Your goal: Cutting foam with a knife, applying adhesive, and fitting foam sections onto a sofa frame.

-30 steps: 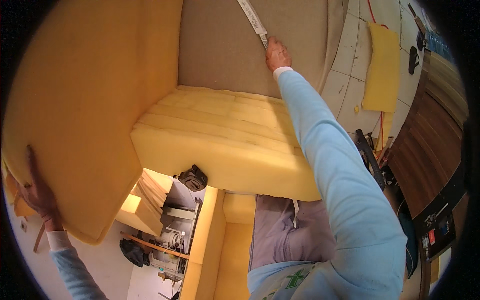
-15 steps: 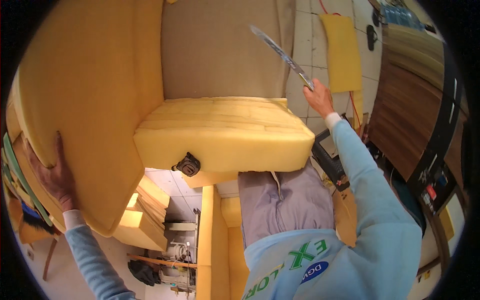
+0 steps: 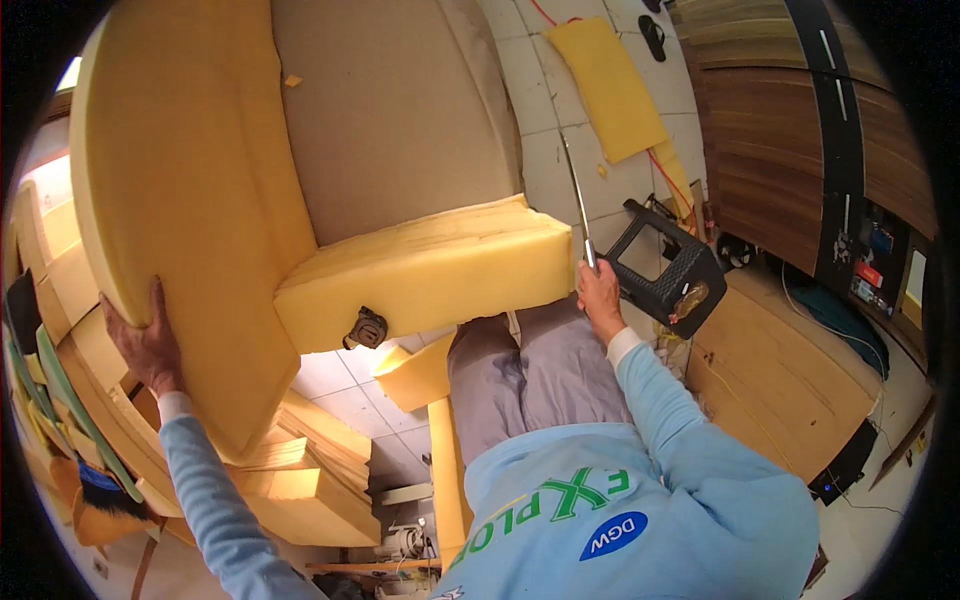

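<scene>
My right hand [image 3: 602, 303] is closed around the lower end of a long thin metal blade [image 3: 577, 195], whose tip points away from me. It is beside the right end of a yellow foam armrest [image 3: 430, 280]. My left hand [image 3: 145, 345] grips the edge of a tall yellow foam backrest [image 3: 200, 190], its thumb on the broad face. A black tape measure [image 3: 367, 327] sits against the near face of the armrest. Beyond the armrest stretches a grey-brown fabric seat [image 3: 400, 110] with a small foam scrap [image 3: 293, 80] on it.
Right of my legs stands a black plastic stool [image 3: 670, 270]. A yellow foam sheet [image 3: 608, 90] lies on the tiled floor [image 3: 540, 75] near a dark wooden cabinet [image 3: 755, 130]. Cut foam blocks [image 3: 310, 490] are stacked at lower left; a wooden board [image 3: 780, 370] is at right.
My right hand has come down and left with the blade, to the armrest's right end. My left hand keeps its hold on the backrest. The whole view has turned and shifted.
</scene>
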A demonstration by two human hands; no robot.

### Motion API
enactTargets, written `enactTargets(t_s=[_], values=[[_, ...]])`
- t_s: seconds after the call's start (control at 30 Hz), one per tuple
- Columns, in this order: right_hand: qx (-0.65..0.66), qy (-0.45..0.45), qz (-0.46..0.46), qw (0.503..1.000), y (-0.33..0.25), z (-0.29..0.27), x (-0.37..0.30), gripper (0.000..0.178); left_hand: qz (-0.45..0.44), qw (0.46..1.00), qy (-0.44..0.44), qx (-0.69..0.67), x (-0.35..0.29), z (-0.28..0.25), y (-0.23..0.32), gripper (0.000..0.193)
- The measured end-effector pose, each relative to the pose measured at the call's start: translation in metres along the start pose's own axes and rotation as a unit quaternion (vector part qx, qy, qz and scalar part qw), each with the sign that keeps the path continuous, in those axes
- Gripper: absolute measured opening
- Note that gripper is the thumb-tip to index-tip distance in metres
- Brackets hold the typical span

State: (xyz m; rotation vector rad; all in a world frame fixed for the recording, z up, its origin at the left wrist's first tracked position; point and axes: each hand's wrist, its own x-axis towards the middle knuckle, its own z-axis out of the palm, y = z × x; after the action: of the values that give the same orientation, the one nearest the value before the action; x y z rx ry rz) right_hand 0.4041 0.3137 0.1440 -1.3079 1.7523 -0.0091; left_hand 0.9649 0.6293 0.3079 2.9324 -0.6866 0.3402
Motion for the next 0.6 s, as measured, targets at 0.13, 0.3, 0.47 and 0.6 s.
enactTargets(t_s=[0.13, 0.3, 0.47, 0.6], values=[[0.064, -0.07, -0.059, 0.994, -0.032, -0.043, -0.027, 0.026, 0.021, 0.996, 0.016, 0.082, -0.001, 0.008, -0.01, 0.099], [-0.17, -0.065, -0.239, 0.954, -0.017, -0.113, 0.02, 0.026, -0.178, 0.97, -0.046, 0.157, -0.024, 0.011, -0.008, 0.11], [-0.291, -0.101, -0.241, 0.92, 0.014, -0.189, 0.081, 0.033, -0.091, 0.995, -0.003, -0.036, -0.134, 0.015, 0.07, 0.074], [-0.365, -0.134, -0.164, 0.907, 0.027, -0.252, 0.137, 0.038, -0.259, 0.932, -0.194, -0.165, -0.325, 0.026, 0.196, 0.04]])
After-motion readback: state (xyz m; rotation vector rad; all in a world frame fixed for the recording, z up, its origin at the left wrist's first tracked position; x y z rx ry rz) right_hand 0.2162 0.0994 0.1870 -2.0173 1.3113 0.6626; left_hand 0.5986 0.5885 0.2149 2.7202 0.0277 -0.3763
